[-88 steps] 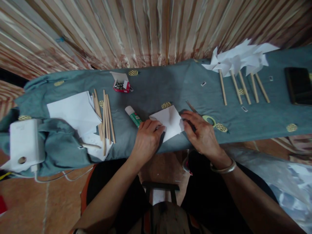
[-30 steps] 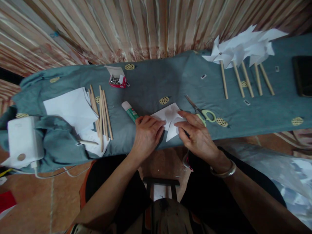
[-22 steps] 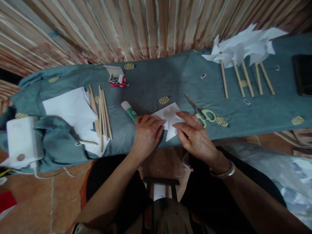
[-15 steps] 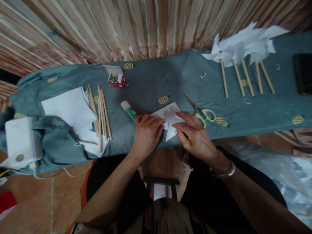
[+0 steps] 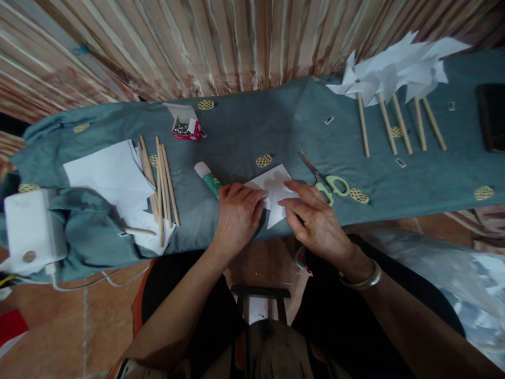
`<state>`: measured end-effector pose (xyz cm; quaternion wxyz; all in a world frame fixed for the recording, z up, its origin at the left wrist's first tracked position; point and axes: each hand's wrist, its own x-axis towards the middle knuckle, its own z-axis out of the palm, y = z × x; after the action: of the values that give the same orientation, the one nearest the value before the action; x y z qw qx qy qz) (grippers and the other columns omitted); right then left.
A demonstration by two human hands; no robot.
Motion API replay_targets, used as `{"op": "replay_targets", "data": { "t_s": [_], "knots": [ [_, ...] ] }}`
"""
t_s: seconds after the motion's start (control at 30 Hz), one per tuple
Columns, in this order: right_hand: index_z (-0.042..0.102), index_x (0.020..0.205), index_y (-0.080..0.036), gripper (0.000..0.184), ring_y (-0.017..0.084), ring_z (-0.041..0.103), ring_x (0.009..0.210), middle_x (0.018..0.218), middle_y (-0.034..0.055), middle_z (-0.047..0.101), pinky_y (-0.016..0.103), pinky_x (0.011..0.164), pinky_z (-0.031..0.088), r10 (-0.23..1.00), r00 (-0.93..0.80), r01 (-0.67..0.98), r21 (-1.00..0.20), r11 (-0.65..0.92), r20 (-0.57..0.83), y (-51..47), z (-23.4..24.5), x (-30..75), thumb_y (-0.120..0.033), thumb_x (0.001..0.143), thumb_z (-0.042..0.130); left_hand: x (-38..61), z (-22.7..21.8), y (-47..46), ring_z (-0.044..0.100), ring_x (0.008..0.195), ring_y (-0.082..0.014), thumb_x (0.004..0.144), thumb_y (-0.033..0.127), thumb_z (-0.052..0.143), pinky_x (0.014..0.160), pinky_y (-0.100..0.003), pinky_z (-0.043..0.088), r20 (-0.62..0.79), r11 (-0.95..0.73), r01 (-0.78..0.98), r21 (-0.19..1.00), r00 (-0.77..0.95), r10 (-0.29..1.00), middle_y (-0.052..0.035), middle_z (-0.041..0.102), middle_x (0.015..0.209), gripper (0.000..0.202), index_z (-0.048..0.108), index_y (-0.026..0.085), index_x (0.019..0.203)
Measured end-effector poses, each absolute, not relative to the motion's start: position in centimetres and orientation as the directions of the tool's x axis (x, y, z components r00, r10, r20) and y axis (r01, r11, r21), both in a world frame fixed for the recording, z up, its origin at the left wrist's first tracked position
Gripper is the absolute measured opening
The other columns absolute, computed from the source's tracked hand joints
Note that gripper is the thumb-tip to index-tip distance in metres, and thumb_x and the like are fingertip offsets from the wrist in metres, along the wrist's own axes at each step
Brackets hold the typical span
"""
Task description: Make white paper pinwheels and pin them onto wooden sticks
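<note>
Our white paper (image 5: 274, 184) lies between our left hand (image 5: 239, 213), bunched on its left, and our right hand (image 5: 314, 215), fingers a bit spread on its right; we can't tell if either pinches

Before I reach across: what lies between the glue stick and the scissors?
In the head view: the white paper, with the left hand and right hand at it.

Angular piece of white paper (image 5: 273, 178), split on its near side, on grey-green tablecloth (image 5: 244, 131).
</note>
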<state>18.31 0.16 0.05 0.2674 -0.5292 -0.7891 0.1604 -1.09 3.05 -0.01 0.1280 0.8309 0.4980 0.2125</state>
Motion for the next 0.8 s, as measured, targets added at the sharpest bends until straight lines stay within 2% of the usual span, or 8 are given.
{"op": "replay_targets", "data": {
  "t_s": [0.27, 0.43, 0.8],
  "knots": [
    [0.068, 0.112, -0.016, 0.029, 0.031, 0.051, 0.129, 0.14, 0.0154, 0.054, 0.052, 0.108, 0.045, 0.894, -0.335, 0.756, -0.482, 0.444, 0.297, 0.0, -0.5, 18.1, -0.013, 0.089, 0.05, -0.9, 0.3, 3.1, 0.061, 0.095, -0.0248, 0.092, 0.02, 0.056, 0.092, -0.045, 0.039, 0.17, -0.437, 0.792, 0.427, 0.404, 0.899, -0.0048, 0.075, 0.098, 0.017, 0.068, 0.02, 0.104],
    [0.061, 0.125, -0.019, 0.04, 0.032, 0.043, 0.136, 0.146, 0.014, 0.047, 0.056, 0.107, 0.044, 0.885, -0.36, 0.76, -0.458, 0.461, 0.294, -0.1, -0.6, 17.6, -0.009, 0.089, 0.047, -0.9, 0.3, 3.1, 0.061, 0.093, -0.0242, 0.092, 0.021, 0.057, 0.091, -0.044, 0.039, 0.179, -0.435, 0.794, 0.424, 0.398, 0.9, -0.004, 0.075, 0.094, 0.015, 0.069, 0.02, 0.102],
    [0.061, 0.126, -0.017, 0.04, 0.034, 0.043, 0.135, 0.146, 0.0158, 0.046, 0.056, 0.106, 0.044, 0.894, -0.358, 0.794, -0.416, 0.444, 0.27, 0.0, -0.8, 17.2, -0.009, 0.091, 0.043, -0.9, 0.0, 3.3, 0.06, 0.092, -0.0238, 0.093, 0.023, 0.056, 0.09, -0.045, 0.039, 0.206, -0.462, 0.786, 0.412, 0.413, 0.887, -0.0038, 0.074, 0.091, 0.016, 0.07, 0.02, 0.102]
  ]
}}
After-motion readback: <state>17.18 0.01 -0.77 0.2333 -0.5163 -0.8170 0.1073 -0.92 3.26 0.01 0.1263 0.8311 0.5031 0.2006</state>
